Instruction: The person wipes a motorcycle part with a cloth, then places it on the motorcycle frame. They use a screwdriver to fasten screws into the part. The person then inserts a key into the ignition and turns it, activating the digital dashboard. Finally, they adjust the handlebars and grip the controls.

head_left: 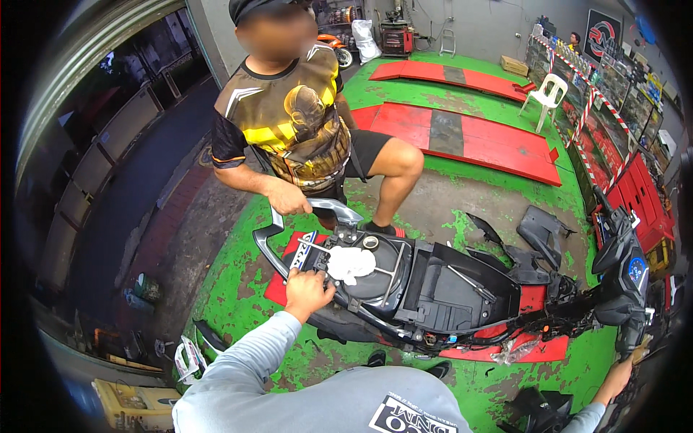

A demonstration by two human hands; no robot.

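A stripped scooter [447,296] lies across a red ramp [278,289] on the green floor, seat and panels off. My left hand [307,290] is curled at the rear frame beside the black fuel tank [375,281], which has a white rag [350,263] on it. Whatever the fingers hold is hidden. My right hand [619,377] grips the handlebar end [639,351] at the far right edge. Opposite me, another person [296,115] stands with a hand [287,198] on the silver grab rail [338,209].
Removed black body panels [541,234] lie on the floor beyond the scooter. Two more red ramps [469,141] and a white plastic chair [546,94] stand further back. Shelves of goods [613,123] line the right wall. A cardboard box [133,404] and a white part [189,359] lie at lower left.
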